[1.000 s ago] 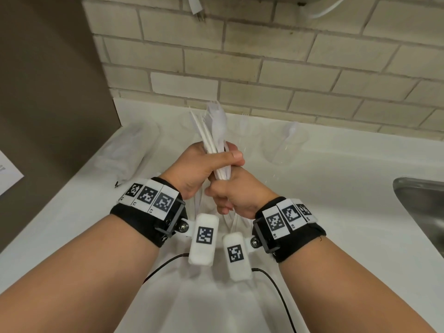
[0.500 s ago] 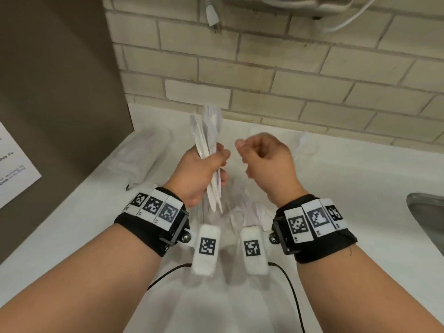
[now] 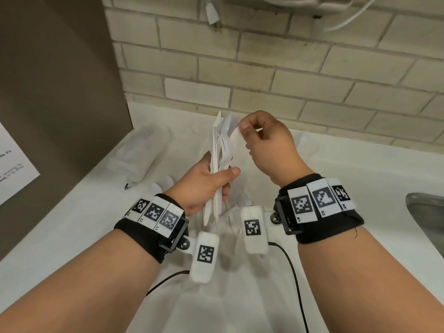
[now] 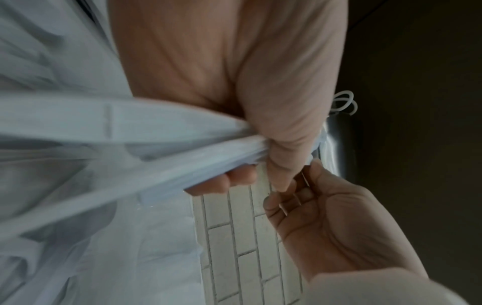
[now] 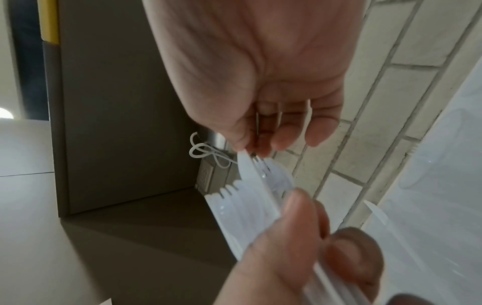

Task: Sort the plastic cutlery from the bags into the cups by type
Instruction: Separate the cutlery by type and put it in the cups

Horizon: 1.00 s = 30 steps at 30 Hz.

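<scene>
1. Plastic cutlery (image 3: 222,150), white forks and knives mixed in one upright bundle, is held above the white counter (image 3: 72,224) in front of the brick wall, with none of it yet seen dropped into a cup.
2. Sorting appears to be at an early stage: the whole bundle is unsorted, more loose white pieces lie on the counter under the wrists, and a clear bag (image 3: 137,155) with white contents waits at the left, near the brown panel.
3. Clear cups (image 3: 305,143) stand at the back of the counter, partly hidden behind the right hand; what they contain cannot be made out.
4. Left hand (image 3: 204,186) is raised with thumb and fingers wrapped round the handles, the tines and blades fanned upward.
5. Right hand (image 3: 266,143), arched over the top of the fan, pinches the tip of one piece between thumb and forefinger, the other fingers loosely curled, apparently to draw it out.
</scene>
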### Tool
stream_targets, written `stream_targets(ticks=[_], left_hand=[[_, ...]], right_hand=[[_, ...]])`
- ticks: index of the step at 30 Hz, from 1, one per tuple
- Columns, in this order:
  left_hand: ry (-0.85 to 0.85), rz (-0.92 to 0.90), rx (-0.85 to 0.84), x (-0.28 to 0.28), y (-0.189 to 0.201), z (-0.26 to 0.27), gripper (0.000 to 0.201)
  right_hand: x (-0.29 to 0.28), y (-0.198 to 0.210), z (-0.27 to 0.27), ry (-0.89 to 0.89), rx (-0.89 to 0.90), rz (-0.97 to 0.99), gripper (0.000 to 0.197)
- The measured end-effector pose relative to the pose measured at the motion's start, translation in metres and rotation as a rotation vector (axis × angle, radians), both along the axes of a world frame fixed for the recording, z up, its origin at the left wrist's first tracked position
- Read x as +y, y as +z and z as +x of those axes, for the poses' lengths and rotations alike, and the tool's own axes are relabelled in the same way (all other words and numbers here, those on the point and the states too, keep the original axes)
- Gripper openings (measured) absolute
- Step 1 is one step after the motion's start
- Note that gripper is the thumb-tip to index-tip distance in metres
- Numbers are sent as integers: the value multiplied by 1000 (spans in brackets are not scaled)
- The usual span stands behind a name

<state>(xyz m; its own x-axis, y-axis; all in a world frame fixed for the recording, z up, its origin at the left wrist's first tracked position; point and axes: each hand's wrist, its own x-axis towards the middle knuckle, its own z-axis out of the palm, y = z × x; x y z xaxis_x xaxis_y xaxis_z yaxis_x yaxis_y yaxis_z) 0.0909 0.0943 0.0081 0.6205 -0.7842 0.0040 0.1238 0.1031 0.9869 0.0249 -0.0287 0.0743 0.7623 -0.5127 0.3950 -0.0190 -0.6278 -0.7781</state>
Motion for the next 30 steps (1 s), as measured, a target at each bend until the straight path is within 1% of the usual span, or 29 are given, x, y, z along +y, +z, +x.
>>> stream_targets(ticks=[2, 4, 6, 8, 10, 12, 14, 15, 16, 17, 18, 20, 22, 23, 24, 25, 27, 28, 30], left_hand=[[-19, -5, 38, 0, -3, 0, 24], [-32, -11, 39, 0, -3, 0, 30], [-38, -21, 16, 0, -2, 0, 29], [-40, -27, 1, 1, -1, -1, 24], [-21, -16, 3, 1, -1, -3, 22], [18, 22, 6, 1, -1, -3, 26], [86, 72, -26, -1, -5, 0, 26], [129, 99, -54, -1, -6, 2, 27], [172, 128, -82, -3, -8, 3, 31], [213, 154, -100, -4, -8, 4, 36], [249, 173, -110, -5, -8, 5, 40], [297, 193, -124, -7, -8, 7, 38], [307, 180, -109, -8, -5, 7, 37], [292, 165, -95, -7, -4, 7, 41], [270, 156, -83, -8, -3, 6, 47], [253, 154, -76, -8, -2, 5, 49], [235, 132, -92, -9, -1, 1, 36], [235, 120, -98, -10, -1, 0, 33], [258, 110, -110, -12, -1, 0, 36]], right_hand=[[2, 1, 0, -31, -31, 68, 22], [6, -1, 0, -19, -16, 105, 20], [10, -5, -2, 19, 39, 97, 26], [10, -6, -1, 0, 41, 118, 32], [8, 0, -2, -81, -73, 232, 26], [8, 9, -3, -126, -247, 367, 20], [12, 18, -7, -85, -366, 439, 22], [14, 20, -8, -58, -379, 437, 22], [15, 20, -7, -37, -353, 413, 22], [16, 18, -6, -16, -288, 371, 22], [16, 13, -5, 5, -193, 312, 22], [17, 2, -3, 44, -1, 176, 23], [20, -8, -2, 68, 114, 123, 23], [22, -11, -1, 60, 158, 106, 25], [23, -13, 0, 44, 192, 87, 28], [25, -15, 1, 23, 212, 66, 31], [26, -14, 5, -27, 232, 11, 35], [27, -14, 6, -53, 238, -30, 36], [28, -11, 6, -102, 238, -121, 42]])
